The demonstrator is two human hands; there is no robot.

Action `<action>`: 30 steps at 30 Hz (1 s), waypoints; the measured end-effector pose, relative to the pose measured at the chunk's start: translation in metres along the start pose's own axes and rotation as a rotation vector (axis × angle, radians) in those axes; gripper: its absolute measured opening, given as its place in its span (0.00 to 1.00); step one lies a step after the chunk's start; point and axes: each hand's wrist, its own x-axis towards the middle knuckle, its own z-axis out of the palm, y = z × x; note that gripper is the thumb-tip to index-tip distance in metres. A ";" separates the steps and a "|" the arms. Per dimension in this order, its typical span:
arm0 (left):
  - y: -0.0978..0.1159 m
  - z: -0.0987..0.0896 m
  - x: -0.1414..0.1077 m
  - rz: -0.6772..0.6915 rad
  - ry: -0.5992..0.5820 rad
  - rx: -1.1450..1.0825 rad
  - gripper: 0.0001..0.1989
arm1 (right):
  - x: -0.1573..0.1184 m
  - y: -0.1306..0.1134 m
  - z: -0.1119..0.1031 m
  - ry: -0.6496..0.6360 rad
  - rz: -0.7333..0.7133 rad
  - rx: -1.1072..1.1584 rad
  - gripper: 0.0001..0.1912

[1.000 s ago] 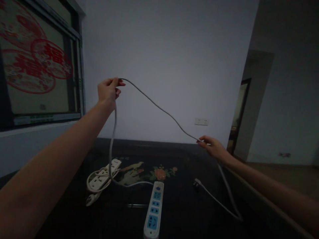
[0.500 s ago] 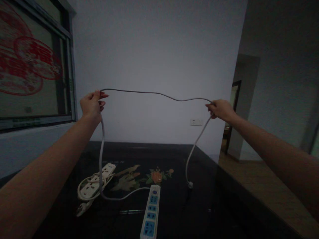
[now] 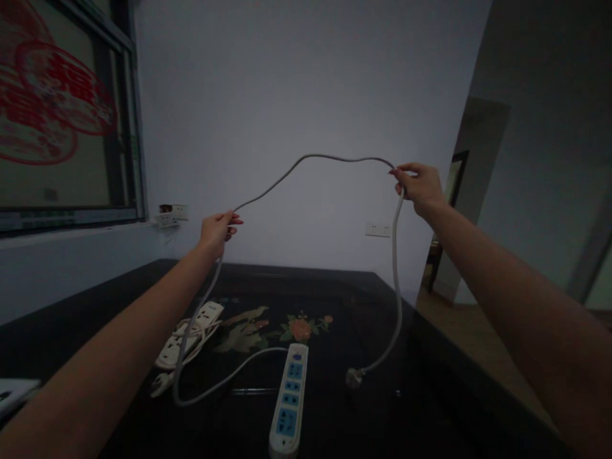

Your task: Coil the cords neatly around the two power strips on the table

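A grey-white power cord [image 3: 329, 157] arches in the air between my two hands. My left hand [image 3: 217, 233], lower of the two, pinches it at mid-left. Higher up on the right, my right hand [image 3: 418, 185] grips the cord between thumb and fingers. From the left hand the cord drops to the dark table and curves into a white power strip [image 3: 289, 398] with blue sockets. Below the right hand it hangs down to a plug [image 3: 354, 378] close to the tabletop; whether the plug touches it I cannot tell.
Partly behind my left forearm lies a second white power strip [image 3: 209, 312] with its own cord bundled round it. The glossy black table [image 3: 373, 306] bears a flower-and-bird picture. A wall socket [image 3: 377, 229] sits beyond the table. A white object [image 3: 16, 390] shows at the left edge.
My left hand has moved right and down along with the cord. My right hand has risen slightly, and the plug hangs a little lower and further left. The view has shifted slightly.
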 end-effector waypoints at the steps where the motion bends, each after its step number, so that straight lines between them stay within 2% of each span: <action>1: -0.011 0.002 0.000 -0.033 -0.014 0.029 0.09 | -0.002 0.012 0.007 -0.010 0.040 -0.054 0.07; 6: -0.079 0.011 -0.005 -0.220 -0.086 0.197 0.09 | -0.033 0.086 0.045 -0.125 0.214 -0.262 0.11; 9: -0.126 0.017 -0.011 -0.358 -0.169 0.357 0.10 | -0.062 0.132 0.063 -0.228 0.305 -0.384 0.12; 11: -0.157 0.021 -0.018 -0.428 -0.235 0.469 0.14 | -0.085 0.160 0.074 -0.319 0.364 -0.468 0.12; 14: -0.200 0.025 -0.030 -0.474 -0.314 0.634 0.17 | -0.126 0.196 0.092 -0.459 0.442 -0.568 0.13; 17: -0.234 0.025 -0.040 -0.471 -0.375 0.781 0.17 | -0.167 0.224 0.113 -0.564 0.508 -0.639 0.16; 20: -0.254 0.024 -0.045 -0.437 -0.421 0.894 0.16 | -0.198 0.244 0.132 -0.668 0.556 -0.678 0.16; 23: -0.265 0.020 -0.050 -0.386 -0.453 0.989 0.15 | -0.221 0.257 0.144 -0.743 0.594 -0.719 0.15; 27: -0.271 0.012 -0.060 -0.304 -0.483 1.107 0.14 | -0.248 0.263 0.148 -0.840 0.624 -0.779 0.16; 30: -0.267 0.009 -0.067 -0.235 -0.480 1.167 0.15 | -0.263 0.258 0.146 -0.903 0.604 -0.817 0.17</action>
